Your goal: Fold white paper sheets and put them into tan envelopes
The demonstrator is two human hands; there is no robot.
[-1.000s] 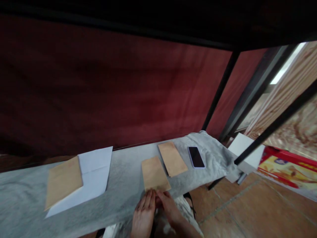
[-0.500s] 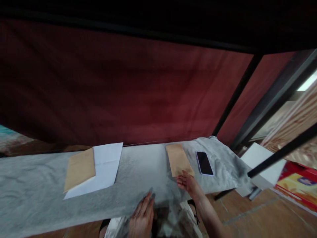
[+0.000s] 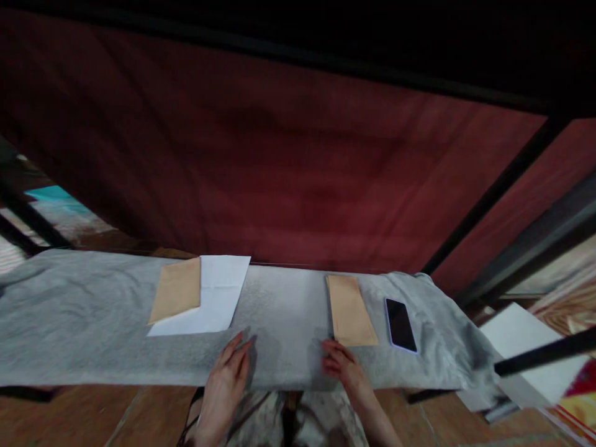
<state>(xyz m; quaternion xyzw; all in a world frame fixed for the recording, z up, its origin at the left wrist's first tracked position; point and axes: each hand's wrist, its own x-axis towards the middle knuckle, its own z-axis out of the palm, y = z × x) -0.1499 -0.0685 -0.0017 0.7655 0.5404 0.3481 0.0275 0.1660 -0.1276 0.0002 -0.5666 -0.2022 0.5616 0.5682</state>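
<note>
My left hand [image 3: 226,371] hovers over the front part of the grey cloth, palm down, fingers stretched and a little apart, with nothing in it. It is closest to a sheet of white paper [image 3: 218,309], which lies partly under a brown paper envelope [image 3: 177,289]. To the right, my right hand [image 3: 342,363] has loosely bent, parted fingers and no visible object in them. Its fingertips are at the lower left corner of a stack of brown envelopes [image 3: 351,313]; whether they touch it I cannot tell. Beside that stack lies a phone [image 3: 400,325] with a dark screen.
The grey cloth [image 3: 102,347] covers a long narrow table. Behind it hangs a dark red curtain [image 3: 288,167], with a black bar overhead. A black slanting post [image 3: 493,192] and a white box [image 3: 531,347] stand at the right, above a tiled floor.
My right hand has come off the envelope's lower edge and moved to its left corner. My left hand has shifted left and forward towards the white paper. The view has turned left.
</note>
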